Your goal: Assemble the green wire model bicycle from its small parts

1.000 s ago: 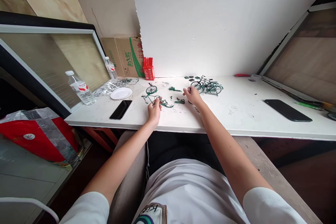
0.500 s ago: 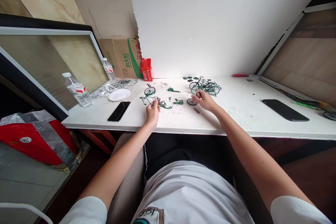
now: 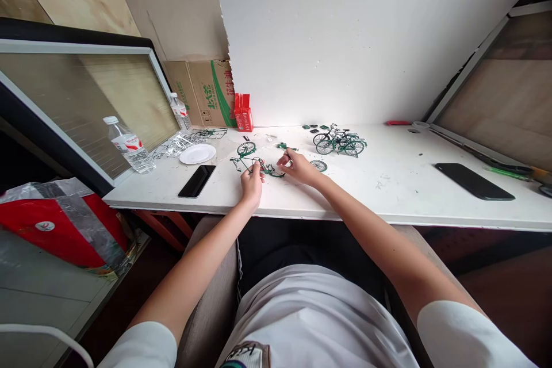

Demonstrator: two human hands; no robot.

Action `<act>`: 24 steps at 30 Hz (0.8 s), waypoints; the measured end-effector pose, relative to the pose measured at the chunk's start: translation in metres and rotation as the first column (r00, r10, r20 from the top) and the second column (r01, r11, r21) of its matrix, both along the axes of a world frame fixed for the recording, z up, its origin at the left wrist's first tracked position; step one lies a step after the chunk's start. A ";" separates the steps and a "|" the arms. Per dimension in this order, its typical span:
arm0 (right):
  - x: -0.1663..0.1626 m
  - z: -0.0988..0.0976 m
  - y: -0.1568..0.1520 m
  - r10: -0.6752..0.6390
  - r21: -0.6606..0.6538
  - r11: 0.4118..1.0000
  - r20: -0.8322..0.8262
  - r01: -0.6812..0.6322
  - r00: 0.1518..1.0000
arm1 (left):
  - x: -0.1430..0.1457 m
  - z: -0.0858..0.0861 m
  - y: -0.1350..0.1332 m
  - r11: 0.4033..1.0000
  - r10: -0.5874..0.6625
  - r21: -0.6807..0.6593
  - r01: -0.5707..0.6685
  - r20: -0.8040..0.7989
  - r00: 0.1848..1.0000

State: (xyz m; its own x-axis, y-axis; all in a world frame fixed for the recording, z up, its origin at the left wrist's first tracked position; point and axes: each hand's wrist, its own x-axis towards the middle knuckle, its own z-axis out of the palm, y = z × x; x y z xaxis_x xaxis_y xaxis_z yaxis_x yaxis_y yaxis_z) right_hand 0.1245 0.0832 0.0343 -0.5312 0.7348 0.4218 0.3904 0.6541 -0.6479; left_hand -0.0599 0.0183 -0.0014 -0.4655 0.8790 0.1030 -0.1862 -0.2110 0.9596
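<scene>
My left hand (image 3: 252, 180) is closed around a green model bicycle frame (image 3: 242, 165), held low over the table with its handlebar end to the left. Close to the frame's right end is my right hand (image 3: 296, 165), fingers bent inward; whatever they hold, if anything, is too small to make out. A loose spoked wheel (image 3: 319, 166) lies just right of that hand, partly covered by it. Another green wheel (image 3: 246, 148) rests behind the frame. Beyond my right fingertips is a small green part (image 3: 282, 145). Assembled model bicycles (image 3: 340, 142) stand at the back right.
A black phone (image 3: 197, 181) and a white plate (image 3: 197, 154) lie on the left, near a water bottle (image 3: 129, 145). Part sprues (image 3: 202, 135) are behind the plate. A red box (image 3: 244, 113) stands at the back. Another dark phone (image 3: 473, 181) lies on the right.
My right hand has moved left from beside the loose wheel and assembled bicycles to the right end of the frame. My left hand keeps its hold, nearly still.
</scene>
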 end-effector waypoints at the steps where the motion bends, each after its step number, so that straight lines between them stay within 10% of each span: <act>1: -0.008 -0.001 0.001 -0.009 0.013 1.000 0.029 0.009 1.000 | 0.000 0.001 0.000 1.000 -0.008 0.009 0.008 -0.001 1.000; 13: -0.031 -0.019 0.002 -0.104 0.024 0.994 0.069 0.103 0.992 | 0.003 0.004 -0.002 0.998 -0.053 0.044 0.054 -0.009 0.999; 24: -0.017 -0.016 0.006 -0.078 -0.181 0.983 -0.496 -0.015 0.865 | 0.005 0.004 -0.004 0.992 -0.125 0.021 0.128 -0.085 0.988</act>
